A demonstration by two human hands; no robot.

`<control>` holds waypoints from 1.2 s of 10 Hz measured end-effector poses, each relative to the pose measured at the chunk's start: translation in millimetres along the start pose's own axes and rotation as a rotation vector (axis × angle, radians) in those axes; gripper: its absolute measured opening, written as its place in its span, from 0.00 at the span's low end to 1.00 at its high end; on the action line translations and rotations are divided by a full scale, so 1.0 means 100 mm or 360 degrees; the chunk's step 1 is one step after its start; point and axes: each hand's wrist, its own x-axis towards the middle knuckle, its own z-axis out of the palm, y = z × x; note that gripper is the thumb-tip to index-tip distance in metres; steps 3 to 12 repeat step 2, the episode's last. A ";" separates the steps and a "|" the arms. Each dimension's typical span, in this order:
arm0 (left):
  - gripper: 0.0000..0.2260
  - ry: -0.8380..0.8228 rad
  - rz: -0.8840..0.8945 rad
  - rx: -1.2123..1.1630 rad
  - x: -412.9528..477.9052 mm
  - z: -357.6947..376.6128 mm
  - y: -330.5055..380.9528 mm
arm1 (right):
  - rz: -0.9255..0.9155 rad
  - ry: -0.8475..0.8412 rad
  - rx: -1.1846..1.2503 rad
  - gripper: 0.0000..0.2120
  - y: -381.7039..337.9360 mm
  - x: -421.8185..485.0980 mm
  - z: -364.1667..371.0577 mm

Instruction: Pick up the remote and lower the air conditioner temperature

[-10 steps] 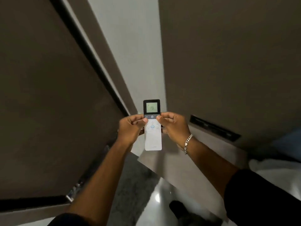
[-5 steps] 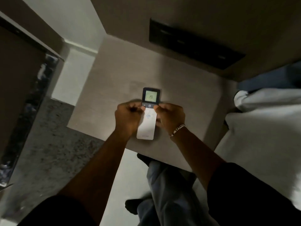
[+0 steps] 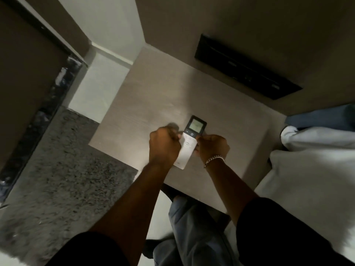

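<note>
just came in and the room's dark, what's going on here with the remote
A person is holding a white remote in both hands over a pale bedside table. The left hand grips its left edge and the right hand, with a bracelet at the wrist, grips the right edge. The remote's small screen at the top is lit, but its reading is too blurred to make out. A bed with white bedding is on the right.

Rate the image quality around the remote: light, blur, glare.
Head view: dim room; the remote held over the bedside table is motion-blurred, its lit screen too washed out to read; both hands are soft-edged; wide-angle distortion bends the walls.
</note>
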 end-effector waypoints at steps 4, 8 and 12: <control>0.11 0.0278 0.0208 0.0054 -0.66 -1.15 0.15 | -0.1226 -0.0155 -0.0349 0.09 -0.83 -1.12 -0.17; 0.11 0.0278 0.0208 0.0054 -0.66 -1.15 0.15 | -0.1226 -0.0155 -0.0349 0.09 -0.83 -1.12 -0.17; 0.11 0.0278 0.0208 0.0054 -0.66 -1.15 0.15 | -0.1226 -0.0155 -0.0349 0.09 -0.83 -1.12 -0.17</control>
